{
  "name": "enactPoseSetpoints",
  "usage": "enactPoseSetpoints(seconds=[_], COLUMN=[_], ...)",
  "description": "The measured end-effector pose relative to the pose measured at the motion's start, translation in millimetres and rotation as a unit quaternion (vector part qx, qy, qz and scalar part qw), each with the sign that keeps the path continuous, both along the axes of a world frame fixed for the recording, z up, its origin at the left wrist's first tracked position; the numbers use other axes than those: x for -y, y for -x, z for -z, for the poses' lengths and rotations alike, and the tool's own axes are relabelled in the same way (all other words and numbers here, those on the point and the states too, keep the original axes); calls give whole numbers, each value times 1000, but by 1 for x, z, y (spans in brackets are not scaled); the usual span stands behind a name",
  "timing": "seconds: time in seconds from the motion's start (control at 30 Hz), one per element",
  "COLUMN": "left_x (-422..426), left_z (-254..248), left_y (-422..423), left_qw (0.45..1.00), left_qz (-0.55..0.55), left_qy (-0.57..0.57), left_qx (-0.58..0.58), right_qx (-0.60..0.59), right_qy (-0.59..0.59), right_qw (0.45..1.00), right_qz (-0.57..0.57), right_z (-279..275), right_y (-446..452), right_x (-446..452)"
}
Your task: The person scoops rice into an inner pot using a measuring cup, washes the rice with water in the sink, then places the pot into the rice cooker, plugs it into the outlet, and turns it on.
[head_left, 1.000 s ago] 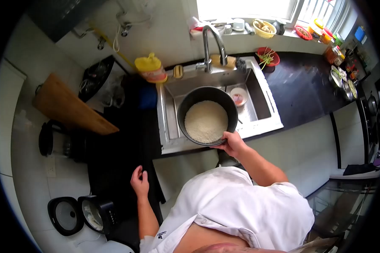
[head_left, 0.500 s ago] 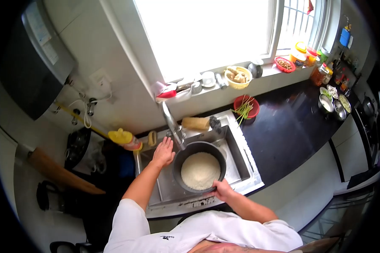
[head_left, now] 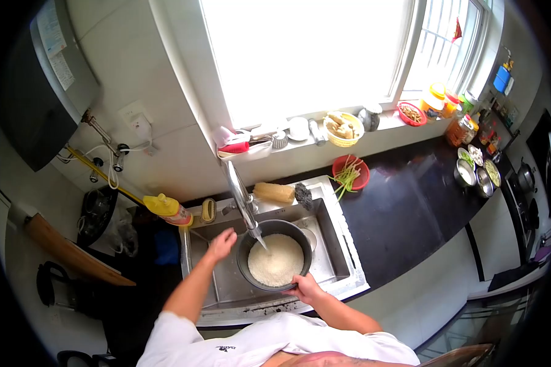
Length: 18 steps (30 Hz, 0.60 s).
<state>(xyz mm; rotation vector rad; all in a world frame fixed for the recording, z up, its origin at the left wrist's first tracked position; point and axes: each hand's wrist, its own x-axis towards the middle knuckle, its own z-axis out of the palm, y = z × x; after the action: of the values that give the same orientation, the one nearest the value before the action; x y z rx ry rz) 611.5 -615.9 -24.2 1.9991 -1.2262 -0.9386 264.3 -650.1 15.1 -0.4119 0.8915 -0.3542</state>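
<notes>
A dark round pot [head_left: 243,260] of white rice [head_left: 274,269] sits in the steel sink [head_left: 332,232]. Water runs from the chrome faucet [head_left: 241,194] onto the rice. My right hand [head_left: 308,290] grips the pot's near right rim, thumb over the edge. To the left of the pot, my left hand [head_left: 222,244] hovers over the sink, holding nothing. Its fingers are loosely bent and not pressed closed. It is apart from both the faucet and the pot.
Behind the sink lie a tan loofah-like sponge [head_left: 273,192], a dark scrubber [head_left: 303,196] and a brush [head_left: 209,210]. A yellow-capped bottle [head_left: 168,210] stands left. On the right counter are a red bowl with green stalks [head_left: 356,176] and several small bowls [head_left: 465,173].
Water now flows from the faucet into the pot. My left hand has come away from the faucet's base, its fingers less stretched. My right hand still holds the rim.
</notes>
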Motion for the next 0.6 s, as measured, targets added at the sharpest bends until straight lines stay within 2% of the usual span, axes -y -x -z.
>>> enactPoseSetpoints(seconds=[0.03, 0.07, 0.1, 0.17, 0.23, 0.33, 0.37, 0.47, 0.6], left_x=[-27, -57, -85, -148, -184, -190, -180, -158, -129], left_z=[0, 2, -7, 13, 3, -21, -43, -2, -21], left_y=[25, 33, 52, 71, 97, 134, 146, 149, 153], left_qw=[970, 943, 895, 852, 806, 784, 773, 689, 719], left_qz=[-112, -99, -137, -146, -208, -246, -266, -232, -236], left_qy=[-36, -78, -90, -110, -149, -122, -100, -68, -39], left_qx=[-215, -309, -414, -491, -534, -557, -567, -683, -653], right_qx=[3, 7, 10, 21, 31, -2, 4, 21, -17], right_qy=[-1, -3, -4, -6, -5, -18, -20, -9, 2], right_qw=[1000, 1000, 1000, 999, 998, 997, 995, 991, 994], right_qz=[-5, -9, -12, -27, -48, -81, -100, -132, -107], right_z=[3, 7, 10, 17, 22, 8, 13, 8, -1], right_y=[-3, -5, -6, -10, -13, -19, -22, -25, -19], right_x=[0, -2, -3, -5, -6, -8, -9, -13, -12])
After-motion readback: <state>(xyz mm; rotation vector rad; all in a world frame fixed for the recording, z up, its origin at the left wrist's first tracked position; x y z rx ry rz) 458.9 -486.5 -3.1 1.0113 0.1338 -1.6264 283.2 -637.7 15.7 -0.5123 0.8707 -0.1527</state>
